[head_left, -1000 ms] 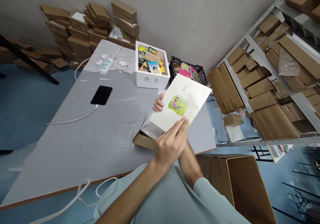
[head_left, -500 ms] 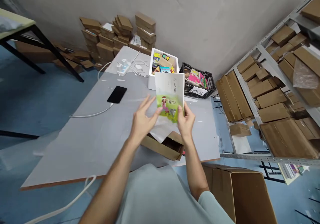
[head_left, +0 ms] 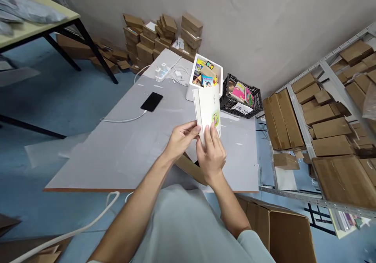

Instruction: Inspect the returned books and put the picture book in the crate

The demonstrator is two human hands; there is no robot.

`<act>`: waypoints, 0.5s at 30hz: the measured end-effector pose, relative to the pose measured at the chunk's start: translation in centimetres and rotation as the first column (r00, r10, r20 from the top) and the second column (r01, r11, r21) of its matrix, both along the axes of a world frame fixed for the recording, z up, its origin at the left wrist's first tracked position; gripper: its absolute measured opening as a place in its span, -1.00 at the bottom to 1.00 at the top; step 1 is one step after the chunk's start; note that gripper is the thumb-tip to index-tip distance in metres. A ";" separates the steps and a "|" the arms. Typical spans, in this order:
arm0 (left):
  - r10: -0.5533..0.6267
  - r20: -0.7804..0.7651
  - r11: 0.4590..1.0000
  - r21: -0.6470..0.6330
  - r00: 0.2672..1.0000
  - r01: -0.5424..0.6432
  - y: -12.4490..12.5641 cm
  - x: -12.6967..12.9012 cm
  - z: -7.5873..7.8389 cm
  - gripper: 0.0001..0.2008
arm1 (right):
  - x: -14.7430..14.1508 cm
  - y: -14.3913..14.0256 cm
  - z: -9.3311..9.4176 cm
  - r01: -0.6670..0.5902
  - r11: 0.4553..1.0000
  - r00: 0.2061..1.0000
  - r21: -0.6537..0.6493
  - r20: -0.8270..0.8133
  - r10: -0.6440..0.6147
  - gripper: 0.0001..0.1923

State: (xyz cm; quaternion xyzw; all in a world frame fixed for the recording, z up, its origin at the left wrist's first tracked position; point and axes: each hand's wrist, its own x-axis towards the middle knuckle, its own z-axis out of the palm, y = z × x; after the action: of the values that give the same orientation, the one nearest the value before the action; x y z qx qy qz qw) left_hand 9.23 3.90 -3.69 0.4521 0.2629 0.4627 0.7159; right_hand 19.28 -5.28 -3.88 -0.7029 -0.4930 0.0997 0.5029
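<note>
Grey table (head_left: 123, 153) under a bare wall, cardboard boxes (head_left: 158, 36) stacked behind. Thin white booklet (head_left: 208, 112) held upright above table, edge-on to view, apparently for inspection. Left hand (head_left: 182, 138) pinching lower near edge between thumb and fingers. Right hand (head_left: 212, 153) wrapped round bottom, fingers pressed together on cover. Beyond: white bin (head_left: 216, 72), black crate (head_left: 242, 98), phone (head_left: 151, 101) on cable.

Left hand (head_left: 183, 136), right hand (head_left: 212, 153) grip upright booklet (head_left: 208, 109) above table (head_left: 123, 153).

Phone (head_left: 151, 101) on table (head_left: 123, 153), foam box (head_left: 205, 75) behind, basket (head_left: 242, 96) right, shelving (head_left: 323, 110) probably beyond.
</note>
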 end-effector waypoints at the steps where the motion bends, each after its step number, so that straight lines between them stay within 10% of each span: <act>1: 0.003 0.009 1.000 -0.013 1.000 -0.003 0.0 0.1 -0.2 -0.30 | 0.1 0.0 0.2 -0.013 1.000 1.000 0.001 -0.005 0.013 -0.52; 15: 0.208 -0.076 0.977 -0.041 0.975 -0.212 -0.5 0.3 1.0 -0.46 | 1.8 -0.7 1.0 0.043 0.992 0.981 0.121 -0.192 -0.019 -0.57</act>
State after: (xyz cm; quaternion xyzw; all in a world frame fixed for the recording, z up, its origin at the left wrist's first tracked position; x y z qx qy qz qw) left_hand 9.53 3.42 -2.65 0.4204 0.3459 0.5126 0.6640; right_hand 21.08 -5.93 -2.91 -0.6650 -0.4367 0.1275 0.5922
